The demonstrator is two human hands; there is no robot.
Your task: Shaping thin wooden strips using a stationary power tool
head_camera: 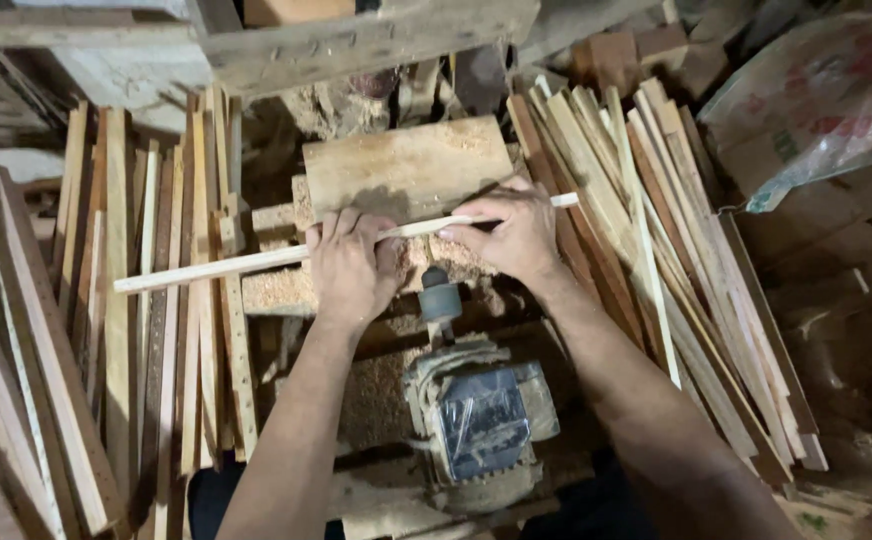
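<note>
Wooden stick [256,260] gripped by left hand [351,265] and right hand [511,235], motor [481,420] below.

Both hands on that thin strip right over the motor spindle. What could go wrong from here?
1. The left hand and right hand grip the thin wooden strip just above the spindle head; a slip could bring fingers onto it.
2. The strip is long and slender; it may flex or snap.
3. Sawdust on the board may let it skid.
</note>
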